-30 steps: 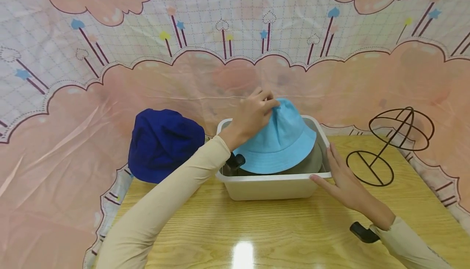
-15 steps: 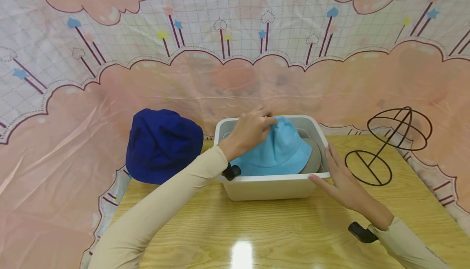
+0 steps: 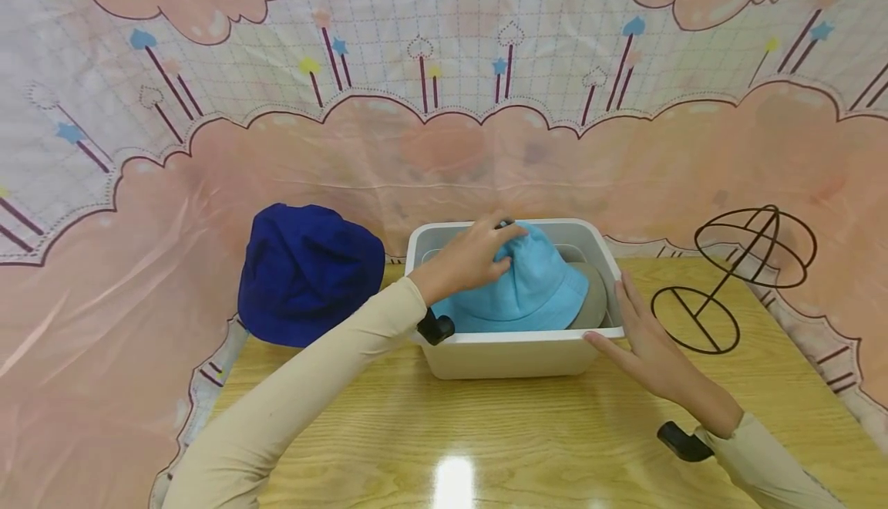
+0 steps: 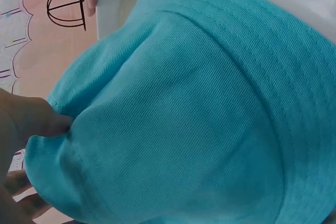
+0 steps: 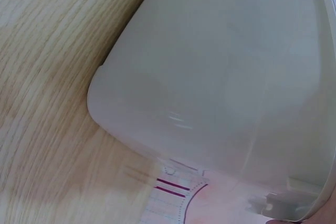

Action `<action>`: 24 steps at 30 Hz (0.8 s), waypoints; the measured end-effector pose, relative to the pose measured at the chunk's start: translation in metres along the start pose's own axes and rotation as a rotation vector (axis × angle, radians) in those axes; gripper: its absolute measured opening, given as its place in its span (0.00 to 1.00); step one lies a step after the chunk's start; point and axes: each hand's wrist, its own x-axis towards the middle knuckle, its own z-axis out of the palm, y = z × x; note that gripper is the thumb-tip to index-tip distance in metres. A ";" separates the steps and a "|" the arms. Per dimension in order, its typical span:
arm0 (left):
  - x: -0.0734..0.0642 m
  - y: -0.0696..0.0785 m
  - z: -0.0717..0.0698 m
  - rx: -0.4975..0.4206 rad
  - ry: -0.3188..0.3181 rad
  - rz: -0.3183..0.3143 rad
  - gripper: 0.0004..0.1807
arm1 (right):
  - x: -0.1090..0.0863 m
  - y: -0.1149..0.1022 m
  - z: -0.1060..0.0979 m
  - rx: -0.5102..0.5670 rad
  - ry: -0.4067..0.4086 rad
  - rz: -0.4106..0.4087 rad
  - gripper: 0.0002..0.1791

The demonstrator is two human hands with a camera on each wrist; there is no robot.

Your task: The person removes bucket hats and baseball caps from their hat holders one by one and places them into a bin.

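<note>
A light blue bucket hat (image 3: 537, 281) lies inside the white plastic bin (image 3: 513, 337), on top of a grey-green hat (image 3: 592, 297) that is mostly hidden. Over its crown is my left hand (image 3: 472, 256), thumb and forefinger spread apart. In the left wrist view the thumb touches the light blue crown (image 4: 173, 103), and other fingers show behind its edge. My right hand (image 3: 645, 335) rests with straight fingers along the bin's right rim, thumb at the front corner. The bin's outer wall (image 5: 220, 77) fills much of the right wrist view.
A dark blue hat (image 3: 308, 278) sits on the wooden table (image 3: 388, 432) left of the bin. To the right stands a black wire hat stand (image 3: 728, 278). A patterned cloth (image 3: 444, 146) hangs behind the table and covers the left side.
The light blue hat has come down into the bin under my left hand. That hand's thumb has since moved away from the forefinger. My right hand stays at the rim.
</note>
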 end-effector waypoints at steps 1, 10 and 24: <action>0.000 0.000 0.000 -0.003 -0.002 -0.001 0.24 | 0.000 -0.001 0.000 0.002 -0.001 0.000 0.51; -0.002 -0.005 -0.008 -0.015 0.043 0.038 0.23 | 0.001 -0.002 0.001 0.006 0.006 0.005 0.51; -0.022 -0.016 -0.041 -0.002 0.085 -0.012 0.24 | 0.003 -0.003 0.002 0.001 0.007 0.032 0.51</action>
